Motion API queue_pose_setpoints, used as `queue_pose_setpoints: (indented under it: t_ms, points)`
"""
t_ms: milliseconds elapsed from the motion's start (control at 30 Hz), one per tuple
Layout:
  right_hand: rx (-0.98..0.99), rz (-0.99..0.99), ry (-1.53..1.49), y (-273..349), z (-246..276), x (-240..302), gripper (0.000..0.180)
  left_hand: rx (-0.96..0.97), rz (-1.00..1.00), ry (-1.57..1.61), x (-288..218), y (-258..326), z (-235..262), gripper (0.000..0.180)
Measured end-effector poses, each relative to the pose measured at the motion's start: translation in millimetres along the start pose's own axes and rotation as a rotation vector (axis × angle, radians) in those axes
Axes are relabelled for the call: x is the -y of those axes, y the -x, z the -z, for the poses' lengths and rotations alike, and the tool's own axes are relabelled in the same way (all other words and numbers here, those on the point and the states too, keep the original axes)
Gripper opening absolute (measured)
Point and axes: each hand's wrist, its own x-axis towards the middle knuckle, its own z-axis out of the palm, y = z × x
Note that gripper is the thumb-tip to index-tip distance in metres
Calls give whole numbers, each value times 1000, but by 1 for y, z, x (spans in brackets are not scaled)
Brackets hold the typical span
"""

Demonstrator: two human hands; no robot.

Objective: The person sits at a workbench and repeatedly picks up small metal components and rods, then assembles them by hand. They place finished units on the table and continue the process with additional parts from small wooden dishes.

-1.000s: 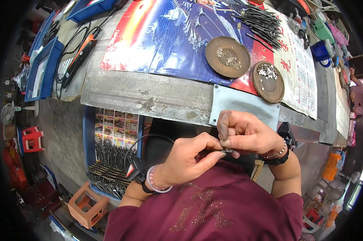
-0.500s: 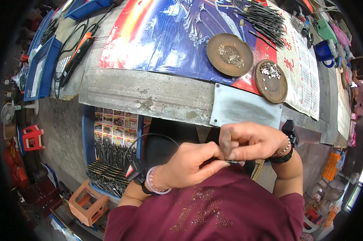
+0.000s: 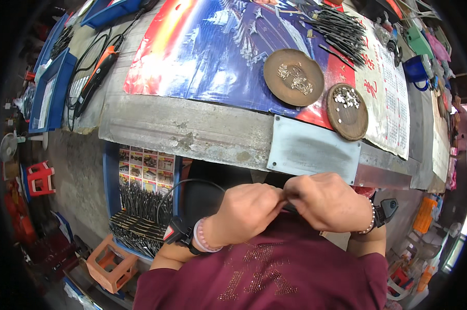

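My left hand (image 3: 246, 212) and my right hand (image 3: 332, 202) meet fingertip to fingertip, low in front of my chest and just off the table's near edge. Both are closed in a pinch. A bit of something dark shows under the fingers where they meet; most of it is hidden, so its kind cannot be told. Beyond the hands, a pale metal plate (image 3: 313, 150) lies at the table edge. Behind it sit a round wooden dish (image 3: 350, 125) of small silvery bits and a larger brown bowl (image 3: 276, 89) of small brass-coloured pieces.
Thin black parts (image 3: 342, 33) lie heaped at the far right, near a blue mug (image 3: 415, 70). An orange-and-black corded tool (image 3: 95, 77) rests left, beside a blue bin (image 3: 50, 95). Below the table edge stands a crate holding many black parts (image 3: 140, 204). An orange stool (image 3: 109, 263) is lower left.
Both hands have turned, backs more upward, and the right hand has come lower. The small metallic piece seen at the left fingertips is now hidden. The table appears slightly lower in view.
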Motion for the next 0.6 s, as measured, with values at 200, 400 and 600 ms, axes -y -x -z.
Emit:
queue_pose_setpoints:
  t_ms: [200,400,600]
  points:
    - [-20,-391,-811,0,-7,-13,10,48,-133,-266,1,5,5,22]
    - [-249,-178,-353,13,-23,1,8,-6,7,5,-3,0,4,17]
    - [-347,-327,-959,19,-26,-9,7,27,91,90,-14,-15,18,29]
